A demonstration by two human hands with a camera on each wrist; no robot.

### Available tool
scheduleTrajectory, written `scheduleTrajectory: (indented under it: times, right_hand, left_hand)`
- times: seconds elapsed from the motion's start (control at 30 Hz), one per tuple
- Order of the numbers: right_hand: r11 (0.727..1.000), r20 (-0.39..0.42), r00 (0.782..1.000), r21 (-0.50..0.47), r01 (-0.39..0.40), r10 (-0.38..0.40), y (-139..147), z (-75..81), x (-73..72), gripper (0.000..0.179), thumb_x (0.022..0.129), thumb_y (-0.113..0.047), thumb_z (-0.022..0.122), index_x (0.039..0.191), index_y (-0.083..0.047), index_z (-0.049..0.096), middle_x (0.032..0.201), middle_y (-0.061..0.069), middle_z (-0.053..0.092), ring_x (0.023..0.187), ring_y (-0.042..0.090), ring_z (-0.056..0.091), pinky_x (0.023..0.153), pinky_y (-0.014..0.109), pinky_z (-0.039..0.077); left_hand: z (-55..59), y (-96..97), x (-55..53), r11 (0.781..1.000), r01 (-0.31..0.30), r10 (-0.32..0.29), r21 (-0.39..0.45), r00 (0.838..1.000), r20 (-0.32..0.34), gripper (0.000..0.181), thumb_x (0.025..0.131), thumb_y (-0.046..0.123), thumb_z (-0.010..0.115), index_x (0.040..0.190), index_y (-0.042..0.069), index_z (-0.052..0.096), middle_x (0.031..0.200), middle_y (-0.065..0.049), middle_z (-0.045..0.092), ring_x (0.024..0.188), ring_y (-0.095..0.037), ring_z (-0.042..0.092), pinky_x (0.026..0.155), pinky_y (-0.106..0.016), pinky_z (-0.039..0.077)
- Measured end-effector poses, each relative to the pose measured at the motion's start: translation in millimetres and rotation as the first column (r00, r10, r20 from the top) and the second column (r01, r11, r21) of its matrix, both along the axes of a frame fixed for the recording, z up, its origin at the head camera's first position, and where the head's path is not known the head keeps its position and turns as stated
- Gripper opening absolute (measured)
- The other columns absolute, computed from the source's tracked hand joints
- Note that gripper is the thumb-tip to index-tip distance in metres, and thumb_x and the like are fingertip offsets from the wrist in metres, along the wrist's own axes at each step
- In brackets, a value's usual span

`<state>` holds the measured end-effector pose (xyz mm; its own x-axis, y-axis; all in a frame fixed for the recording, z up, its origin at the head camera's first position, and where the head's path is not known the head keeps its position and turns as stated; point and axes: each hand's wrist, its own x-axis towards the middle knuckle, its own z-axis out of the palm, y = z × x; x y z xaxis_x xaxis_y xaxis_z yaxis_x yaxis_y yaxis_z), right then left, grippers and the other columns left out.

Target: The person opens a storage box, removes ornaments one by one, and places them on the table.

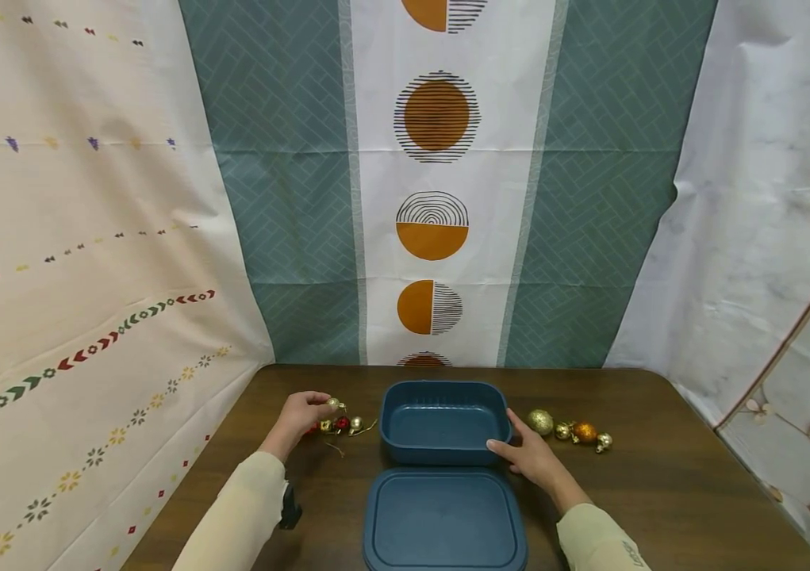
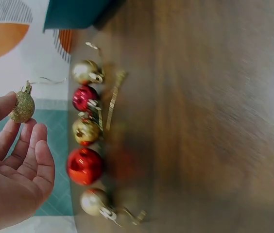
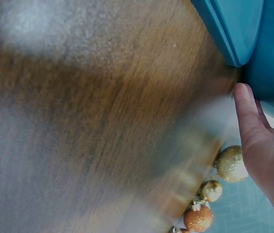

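My left hand (image 1: 302, 416) pinches a small glittery gold bauble (image 2: 23, 107) between thumb and fingertips, raised over the left of the table. Below it lies a row of baubles, among them a shiny red one (image 2: 84, 166), a dark red one (image 2: 84, 98) and a pale gold one (image 2: 84, 73). A blue rectangular box (image 1: 443, 457) stands at the centre with its top uncovered, nothing showing inside. My right hand (image 1: 535, 454) rests at its front right corner, thumb along the front and straight fingers along the right side.
A blue lid (image 1: 445, 519) lies flat in front of the box. To its right sit a large glittery gold bauble (image 1: 539, 422), an orange bauble (image 1: 585, 432) and smaller gold ones. Patterned cloths (image 1: 297, 238) hang behind the wooden table (image 1: 633, 507).
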<state>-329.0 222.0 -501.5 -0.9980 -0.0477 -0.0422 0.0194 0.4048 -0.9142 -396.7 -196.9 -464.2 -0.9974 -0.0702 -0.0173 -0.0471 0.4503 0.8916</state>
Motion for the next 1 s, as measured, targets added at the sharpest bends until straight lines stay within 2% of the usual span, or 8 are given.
scheduleTrajectory:
  times: [0.13,0.23,0.47,0.8,1.0]
  right_hand:
    - [1.000,-0.008,1.000,0.000,-0.004,0.004,0.0,0.6,0.6,0.092,0.090,-0.034,0.074,0.158,-0.006,0.019,0.147,0.039,0.033,0.112,0.040,0.061,0.082,0.050,0.056]
    - [1.000,-0.006,1.000,-0.002,-0.008,0.008,0.0,1.0,1.1,0.090,0.092,-0.032,0.073,0.158,-0.006,0.019,0.148,0.038,0.032,0.112,0.040,0.061,0.082,0.050,0.056]
    - [1.000,-0.003,1.000,0.000,-0.018,0.018,0.7,0.6,1.3,0.088,0.093,-0.031,0.072,0.159,-0.007,0.018,0.154,0.036,0.022,0.114,0.041,0.060,0.083,0.050,0.056]
    - [1.000,-0.006,1.000,0.006,-0.016,0.016,1.6,-0.7,0.0,0.090,0.092,-0.034,0.073,0.159,-0.008,0.018,0.146,0.038,0.034,0.111,0.039,0.062,0.082,0.049,0.056]
    - [1.000,0.004,1.000,0.011,-0.017,0.017,1.1,-0.4,0.4,0.088,0.093,-0.032,0.071,0.159,-0.008,0.018,0.151,0.037,0.028,0.114,0.040,0.061,0.083,0.049,0.056]
  left_hand:
    - [-8.9,-9.0,6.1,1.000,-0.022,0.022,0.006,1.000,0.004,0.030,0.091,0.010,0.070,0.114,-0.007,0.067,0.096,-0.013,0.066,0.081,-0.022,0.058,0.072,-0.037,0.050]
    - [-14.8,-14.2,11.1,0.999,-0.032,0.032,0.013,0.999,0.002,0.028,0.090,0.008,0.071,0.112,-0.009,0.066,0.084,-0.008,0.065,0.077,-0.021,0.058,0.068,-0.036,0.049]
    - [-27.4,-22.5,17.3,0.999,-0.043,0.043,0.012,0.999,0.000,0.028,0.088,0.008,0.073,0.111,-0.008,0.068,0.085,-0.008,0.065,0.080,-0.024,0.059,0.064,-0.032,0.047]
    - [-36.9,-24.7,23.9,0.998,-0.059,0.059,-0.003,0.998,0.012,0.031,0.087,0.009,0.073,0.112,-0.009,0.067,0.087,-0.012,0.066,0.079,-0.023,0.062,0.064,-0.034,0.049]
    - [-40.9,-22.7,26.2,0.997,-0.065,0.065,-0.039,0.998,-0.002,0.029,0.085,0.008,0.075,0.107,-0.009,0.067,0.087,-0.013,0.066,0.075,-0.021,0.062,0.060,-0.032,0.047]
